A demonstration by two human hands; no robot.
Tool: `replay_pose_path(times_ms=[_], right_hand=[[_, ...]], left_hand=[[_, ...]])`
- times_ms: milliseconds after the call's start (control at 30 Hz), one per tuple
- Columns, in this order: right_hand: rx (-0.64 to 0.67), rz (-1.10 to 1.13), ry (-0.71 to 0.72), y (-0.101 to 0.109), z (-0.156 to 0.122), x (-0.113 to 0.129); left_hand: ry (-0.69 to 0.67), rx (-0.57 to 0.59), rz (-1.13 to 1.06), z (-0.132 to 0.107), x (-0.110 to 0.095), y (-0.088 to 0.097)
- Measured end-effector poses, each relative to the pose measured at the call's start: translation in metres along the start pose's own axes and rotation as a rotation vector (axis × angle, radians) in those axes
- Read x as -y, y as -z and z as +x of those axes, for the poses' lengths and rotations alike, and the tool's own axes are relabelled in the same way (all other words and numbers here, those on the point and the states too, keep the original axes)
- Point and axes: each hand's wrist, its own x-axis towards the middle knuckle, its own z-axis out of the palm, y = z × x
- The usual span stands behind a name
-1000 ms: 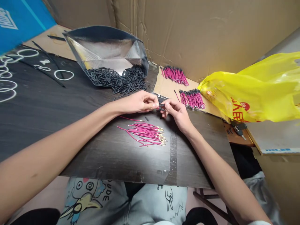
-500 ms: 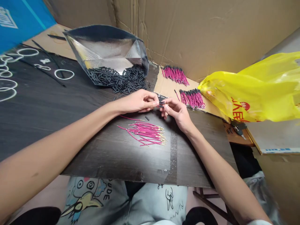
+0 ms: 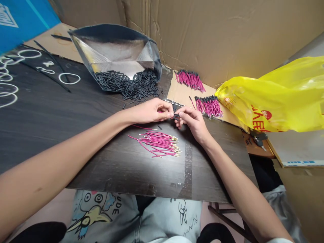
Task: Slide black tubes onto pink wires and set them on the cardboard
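My left hand [image 3: 160,110] is closed in a pinch, with a little magenta wire showing between its fingers. Facing it, my right hand [image 3: 189,118] pinches a short black sleeve [image 3: 176,115], and the fingertips of both hands nearly meet there. Fingers hide most of the wire and its end. Just below the hands, a loose bundle of magenta wires [image 3: 159,142] with gold-coloured tips lies on the dark table [image 3: 121,168]. One loose black sleeve [image 3: 159,127] rests between the bundle and my hands.
An open foil bag [image 3: 118,50] spills many black sleeves [image 3: 129,84] behind my left hand. Two rows of sleeved magenta wires [image 3: 209,106] lie on cardboard [image 3: 177,91]. A yellow plastic bag [image 3: 273,98] stands at right, keys [image 3: 258,141] beneath it. White rubber bands [image 3: 69,78] lie left.
Both hands have shifted slightly down and right, staying close together. The black pieces between the fingertips sit at a slightly different angle. The bundle on the table looks unchanged.
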Motion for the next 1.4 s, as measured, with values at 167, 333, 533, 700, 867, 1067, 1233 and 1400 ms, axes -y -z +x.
replay_pose_path(times_ms=[167, 333, 533, 700, 867, 1067, 1233, 1400], right_hand=[[-0.018, -0.031, -0.021, -0.002, 0.0, 0.001], [-0.194, -0.137, 0.052, -0.006, -0.001, 0.002], [-0.269, -0.607, 0.2, -0.007, -0.006, 0.001], [-0.161, -0.955, 0.312, -0.009, -0.007, -0.004], [-0.101, -1.14, 0.265, -0.011, -0.005, -0.008], [-0.099, -1.196, 0.251, -0.013, -0.005, -0.012], [-0.168, -0.96, 0.295, -0.014, -0.007, -0.004], [-0.327, -0.693, 0.324, -0.016, -0.01, 0.003]], left_hand=[[0.015, 0.007, -0.018, 0.0, 0.001, 0.001], [0.048, -0.048, -0.098, 0.0, 0.002, 0.001], [0.075, -0.193, -0.204, 0.003, 0.003, -0.001], [0.107, -0.23, -0.265, 0.006, 0.003, -0.003], [0.111, -0.229, -0.33, 0.007, 0.003, -0.005], [0.14, -0.232, -0.426, 0.007, 0.006, -0.004], [0.161, -0.217, -0.415, 0.007, 0.003, -0.005], [0.143, -0.128, -0.351, 0.005, 0.002, -0.01]])
